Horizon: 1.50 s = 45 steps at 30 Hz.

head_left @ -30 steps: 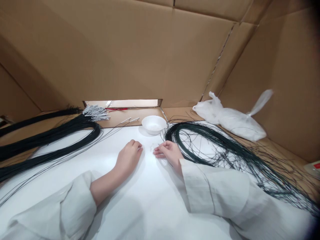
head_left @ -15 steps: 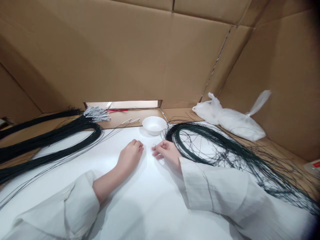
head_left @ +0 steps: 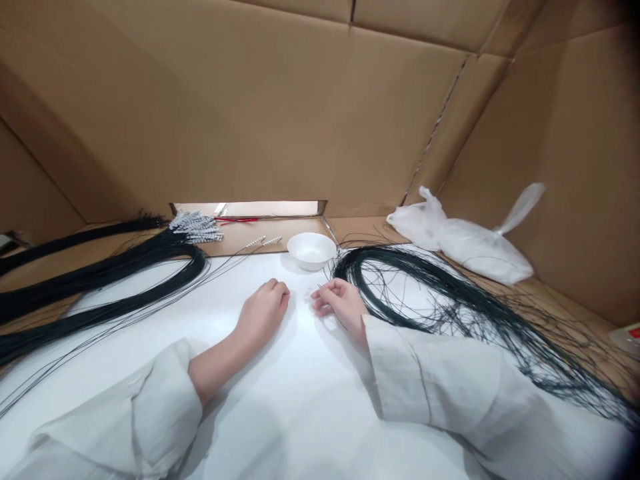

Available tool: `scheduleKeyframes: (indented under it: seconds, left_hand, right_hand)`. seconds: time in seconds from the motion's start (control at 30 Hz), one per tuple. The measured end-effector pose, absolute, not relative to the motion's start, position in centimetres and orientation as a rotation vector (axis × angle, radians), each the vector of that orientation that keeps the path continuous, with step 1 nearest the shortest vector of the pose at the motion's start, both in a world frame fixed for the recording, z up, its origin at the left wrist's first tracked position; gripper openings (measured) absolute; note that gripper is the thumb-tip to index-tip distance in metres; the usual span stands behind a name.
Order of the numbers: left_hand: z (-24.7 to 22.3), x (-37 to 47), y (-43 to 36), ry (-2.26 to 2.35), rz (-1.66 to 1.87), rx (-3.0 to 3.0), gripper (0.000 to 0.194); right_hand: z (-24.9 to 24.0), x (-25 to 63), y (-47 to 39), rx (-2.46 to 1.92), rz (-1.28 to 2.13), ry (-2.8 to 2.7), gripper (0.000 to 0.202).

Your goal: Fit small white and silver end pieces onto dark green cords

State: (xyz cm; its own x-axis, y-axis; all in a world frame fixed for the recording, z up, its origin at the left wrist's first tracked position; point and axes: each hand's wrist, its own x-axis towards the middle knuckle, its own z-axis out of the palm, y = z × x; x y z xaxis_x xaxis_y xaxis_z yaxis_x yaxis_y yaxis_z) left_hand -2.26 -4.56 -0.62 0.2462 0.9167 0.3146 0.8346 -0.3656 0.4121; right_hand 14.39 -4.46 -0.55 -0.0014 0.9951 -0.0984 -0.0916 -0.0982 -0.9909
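Note:
My left hand (head_left: 263, 310) rests on the white tabletop (head_left: 260, 400), its fingers curled closed. Whatever may be inside them is hidden. A short gap away, my right hand (head_left: 343, 303) pinches a thin dark cord (head_left: 321, 287) between thumb and fingertips; only a short end of it shows. Just beyond the hands stands a white bowl (head_left: 312, 252). Right beside my right hand lies a loose coil of dark green cords (head_left: 395, 313). Two cords with white beaded ends (head_left: 273, 241) lie beyond my left hand.
Bundled dark cords (head_left: 100, 273) with a cluster of white beaded ends (head_left: 197, 228) lie at the left. A red-handled tool (head_left: 237, 219) lies near the slot in the cardboard wall (head_left: 250, 120). Tied white plastic bags (head_left: 480, 250) sit at the back right.
My right hand has shifted slightly right, away from my left hand, still pinching. The left hand stays closed in about the same place, and the whole view has moved slightly.

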Motion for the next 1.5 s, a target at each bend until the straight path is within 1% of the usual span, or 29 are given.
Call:
scheduleKeyframes:
  seconds: [0.27, 0.43, 0.5, 0.67, 0.83, 1.07, 1.5]
  left_hand:
    - [-0.3, -3.2, -6.6, 1.658, 0.972, 2.006, 0.013]
    - [-0.3, -1.9, -9.2, 1.410, 1.033, 1.483, 0.007]
    - [-0.2, -1.5, -9.7, 1.331, 1.030, 1.369, 0.005]
    - [-0.1, -1.4, -9.9, 1.224, 1.036, 1.342, 0.005]
    - [0.3, -1.3, -10.1, 1.179, 0.994, 1.333, 0.010]
    - [0.3, -1.4, -10.1, 1.131, 1.002, 1.257, 0.015]
    - [0.5, -1.4, -10.1, 1.129, 1.024, 1.106, 0.011]
  right_hand:
    - [-0.6, 14.4, -5.5, -1.229, 1.340, -1.065, 0.011]
    - [-0.1, 13.4, -8.0, -1.142, 1.580, -1.294, 0.008]
    - [0.1, 13.2, -8.3, -1.105, 1.658, -1.389, 0.007]
    - [0.3, 13.4, -7.7, -1.116, 1.719, -1.460, 0.004]
    - [0.2, 13.5, -7.6, -1.104, 1.706, -1.455, 0.010]
    - [-0.3, 13.6, -7.8, -1.068, 1.661, -1.477, 0.010]
    - [-0.3, 13.6, -8.0, -1.088, 1.593, -1.490, 0.007]
